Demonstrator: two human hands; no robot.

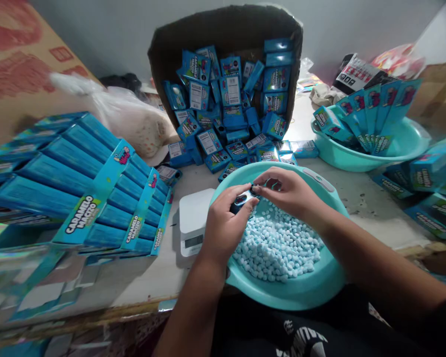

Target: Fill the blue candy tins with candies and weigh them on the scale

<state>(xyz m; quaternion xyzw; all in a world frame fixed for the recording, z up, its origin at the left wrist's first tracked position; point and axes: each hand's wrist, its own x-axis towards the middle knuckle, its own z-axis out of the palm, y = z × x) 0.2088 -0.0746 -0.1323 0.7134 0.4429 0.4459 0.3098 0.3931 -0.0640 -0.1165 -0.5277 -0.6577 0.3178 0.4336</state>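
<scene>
Over the turquoise basin (290, 296), my left hand (223, 218) is closed around a small blue candy box (241, 200). My right hand (288, 191) pinches the box's upper end between thumb and fingers; its fingertips touch the box and partly hide that end. Below both hands, a heap of small pale-blue and white candies (278, 250) lies in the basin. A white digital scale (195, 213) stands just left of the basin, close to my left wrist.
Behind the basin, a tipped carton (223, 25) spills many blue candy boxes (230, 91). At left, stacked blue display trays (107, 193) hold open sleeves. A second turquoise basin (360, 161) at right holds folded display cards. More blue boxes (431, 173) sit at the right edge.
</scene>
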